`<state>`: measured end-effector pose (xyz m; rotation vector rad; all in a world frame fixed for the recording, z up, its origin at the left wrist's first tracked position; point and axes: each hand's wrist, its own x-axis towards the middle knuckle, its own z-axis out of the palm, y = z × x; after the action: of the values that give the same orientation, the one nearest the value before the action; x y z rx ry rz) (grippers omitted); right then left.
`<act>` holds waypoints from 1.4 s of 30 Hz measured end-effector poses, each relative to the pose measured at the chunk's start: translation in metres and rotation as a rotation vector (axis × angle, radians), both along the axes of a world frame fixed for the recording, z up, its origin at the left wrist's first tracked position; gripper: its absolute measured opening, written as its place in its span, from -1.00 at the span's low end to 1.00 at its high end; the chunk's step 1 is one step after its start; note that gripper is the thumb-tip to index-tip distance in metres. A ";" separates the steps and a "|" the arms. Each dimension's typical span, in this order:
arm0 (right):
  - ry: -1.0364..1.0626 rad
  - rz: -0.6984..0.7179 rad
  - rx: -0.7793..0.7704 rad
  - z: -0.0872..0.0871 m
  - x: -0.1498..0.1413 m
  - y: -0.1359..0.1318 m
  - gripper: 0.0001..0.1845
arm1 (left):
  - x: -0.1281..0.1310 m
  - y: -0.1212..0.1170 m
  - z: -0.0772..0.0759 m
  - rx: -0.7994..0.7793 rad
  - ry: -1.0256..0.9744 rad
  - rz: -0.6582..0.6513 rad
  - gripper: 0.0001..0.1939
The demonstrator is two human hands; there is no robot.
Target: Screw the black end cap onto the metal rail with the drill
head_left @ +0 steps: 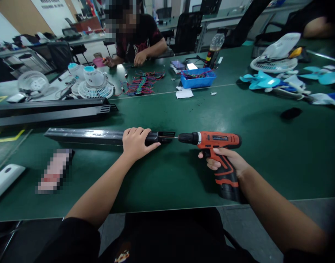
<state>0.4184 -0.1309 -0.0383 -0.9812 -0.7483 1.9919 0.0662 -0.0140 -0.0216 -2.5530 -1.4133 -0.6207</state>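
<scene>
A long black bar [85,136] lies flat across the green table [162,182], its slotted end pointing right. My left hand [136,143] is closed over the bar near that end, pressing it down. My right hand [224,160] grips the handle of an orange and black cordless drill [215,140]. The drill is held level, its bit touching the bar's right end face.
Two more black bars [52,109] lie at the left. Small white fans [93,82], a blue tray [198,78], coloured wires [142,83], blue fan blades [262,81] and a white device [4,179] sit around. A person works across the table.
</scene>
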 end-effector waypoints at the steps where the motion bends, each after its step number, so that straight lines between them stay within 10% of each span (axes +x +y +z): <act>1: -0.005 -0.018 0.002 -0.001 0.000 0.000 -0.65 | 0.000 0.000 0.000 0.004 0.002 0.000 -0.40; 42: 0.001 -0.001 0.008 -0.002 0.001 -0.001 -0.58 | 0.000 0.000 -0.001 0.051 0.005 -0.005 -0.39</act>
<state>0.4197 -0.1317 -0.0407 -0.9758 -0.7540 1.9870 0.0664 -0.0142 -0.0224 -2.5175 -1.3723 -0.6420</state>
